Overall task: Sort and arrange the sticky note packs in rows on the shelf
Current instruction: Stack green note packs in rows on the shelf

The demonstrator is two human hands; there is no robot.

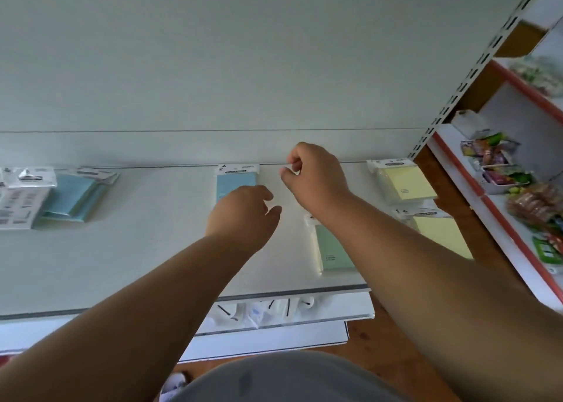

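On the white shelf (146, 249) a light blue sticky note pack (236, 181) lies against the back wall. My left hand (243, 213) hovers over its near end with loose, parted fingers and holds nothing. Just right of that pack, my right hand (313, 173) has its fingers curled in near the back wall, and I see nothing in them. A green pack (332, 249) lies partly under my right forearm. Two yellow packs (406, 184) (441, 234) lie at the right end. A stack of blue packs (73, 197) sits at the left.
Packs lying face down (21, 197) sit at the far left edge. A lower shelf (274, 310) holds small white items. To the right, a perforated upright (475, 66) separates a red-edged shelf unit (487, 194) with colourful packets. The floor is brown.
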